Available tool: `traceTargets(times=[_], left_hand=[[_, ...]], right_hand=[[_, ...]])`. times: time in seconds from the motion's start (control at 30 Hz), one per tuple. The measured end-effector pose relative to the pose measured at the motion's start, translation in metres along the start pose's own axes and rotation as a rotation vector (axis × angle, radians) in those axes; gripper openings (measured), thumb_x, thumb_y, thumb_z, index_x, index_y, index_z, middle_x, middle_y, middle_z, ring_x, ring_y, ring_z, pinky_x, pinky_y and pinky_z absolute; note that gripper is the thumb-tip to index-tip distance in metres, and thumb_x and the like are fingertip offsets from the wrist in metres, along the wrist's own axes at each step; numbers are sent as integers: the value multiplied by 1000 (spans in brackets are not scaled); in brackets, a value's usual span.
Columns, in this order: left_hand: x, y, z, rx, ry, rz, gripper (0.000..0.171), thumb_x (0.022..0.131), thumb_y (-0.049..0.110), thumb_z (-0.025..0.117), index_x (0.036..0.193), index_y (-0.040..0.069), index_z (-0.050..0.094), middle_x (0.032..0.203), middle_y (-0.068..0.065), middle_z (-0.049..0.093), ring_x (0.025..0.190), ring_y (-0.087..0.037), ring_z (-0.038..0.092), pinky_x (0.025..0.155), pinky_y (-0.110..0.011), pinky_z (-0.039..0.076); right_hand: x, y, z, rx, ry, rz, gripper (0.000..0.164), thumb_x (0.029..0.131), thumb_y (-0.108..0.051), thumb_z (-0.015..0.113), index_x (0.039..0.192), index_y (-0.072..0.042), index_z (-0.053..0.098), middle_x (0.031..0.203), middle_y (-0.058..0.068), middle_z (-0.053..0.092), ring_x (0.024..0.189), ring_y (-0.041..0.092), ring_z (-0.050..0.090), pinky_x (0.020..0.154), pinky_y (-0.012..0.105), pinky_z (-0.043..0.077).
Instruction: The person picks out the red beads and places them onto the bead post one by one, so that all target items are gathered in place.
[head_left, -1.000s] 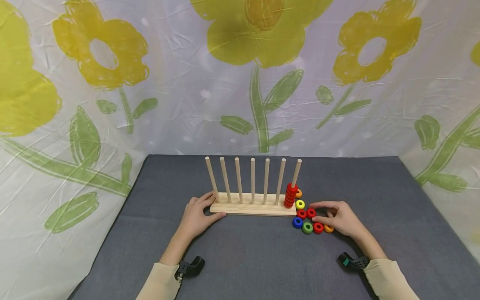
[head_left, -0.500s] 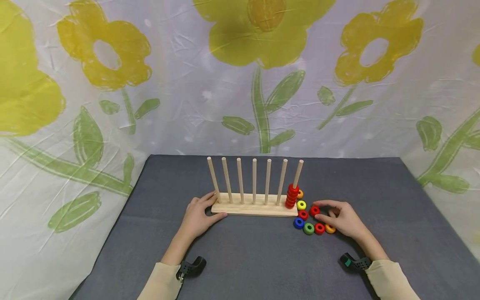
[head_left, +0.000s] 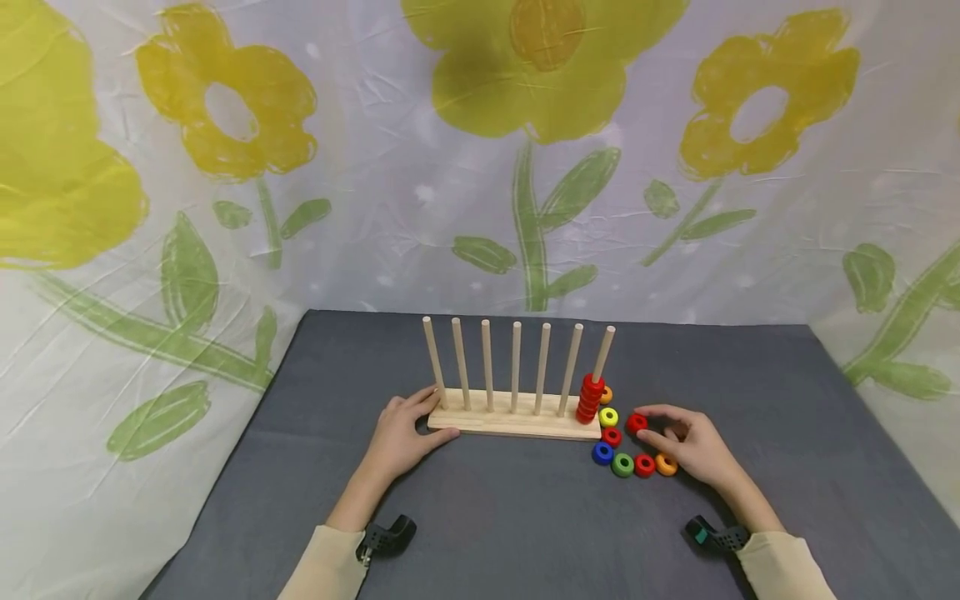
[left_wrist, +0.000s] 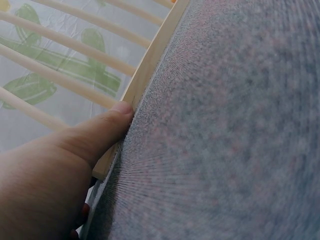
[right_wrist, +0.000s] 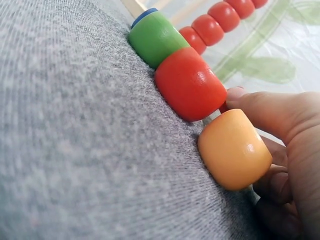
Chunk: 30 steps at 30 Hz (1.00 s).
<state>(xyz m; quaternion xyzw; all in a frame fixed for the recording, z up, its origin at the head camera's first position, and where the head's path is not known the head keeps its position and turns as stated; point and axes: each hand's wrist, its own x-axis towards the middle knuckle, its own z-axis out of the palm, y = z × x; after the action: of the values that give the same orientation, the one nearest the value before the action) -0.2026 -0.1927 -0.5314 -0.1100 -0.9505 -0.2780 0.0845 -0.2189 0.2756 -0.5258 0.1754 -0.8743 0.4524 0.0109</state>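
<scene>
A wooden peg rack (head_left: 517, 425) stands on the table with a row of bare pegs and a stack of red beads (head_left: 590, 398) on its rightmost peg. My left hand (head_left: 397, 437) holds the base's left end, its thumb (left_wrist: 112, 120) along the front edge and fingers reaching behind. Right of the rack, my right hand (head_left: 690, 442) pinches a loose red bead (head_left: 637, 423) between thumb and index finger. In the right wrist view that bead is mostly hidden behind an orange bead (right_wrist: 235, 150) and another red bead (right_wrist: 190, 85).
Loose beads lie around the rack's right end: a yellow bead (head_left: 608, 417), a blue bead (head_left: 603, 453), a green bead (head_left: 622, 465), and others in red and orange. A dark grey cloth (head_left: 510, 525) covers the table. Behind hangs a flower-printed curtain (head_left: 375, 167).
My right hand has drawn the pinched red bead slightly right, opening a gap from the red bead beside it. The left hand keeps its hold; the head view has shifted a little.
</scene>
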Motion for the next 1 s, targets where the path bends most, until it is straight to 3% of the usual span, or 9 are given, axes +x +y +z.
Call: traceTargets(times=[0.33,0.67,1.0], left_hand=[[-3,2,3,-10,-8,-7,80,84,53,80,147,9,57,151,-9,50,101,-28,50,86,-48,42],[-7,3,2,-19,-11,-27,79,84,51,81,146,9,57,151,-10,50,103,-28,50,87,-48,41],[1,0,2,3,10,-4,79,84,51,81,145,7,58,149,-10,52,101,-28,50,85,-48,41]], right_hand=[[-5,1,-1,32,3,45,35,89,-16,82,122,-10,72,53,-6,34,41,2,28,40,26,26],[-5,0,0,56,2,14,36,90,-20,81,124,-12,72,53,-7,36,41,4,31,39,27,29],[-1,0,-1,64,19,-13,34,92,-19,79,124,-12,71,54,-7,39,40,4,30,39,28,30]])
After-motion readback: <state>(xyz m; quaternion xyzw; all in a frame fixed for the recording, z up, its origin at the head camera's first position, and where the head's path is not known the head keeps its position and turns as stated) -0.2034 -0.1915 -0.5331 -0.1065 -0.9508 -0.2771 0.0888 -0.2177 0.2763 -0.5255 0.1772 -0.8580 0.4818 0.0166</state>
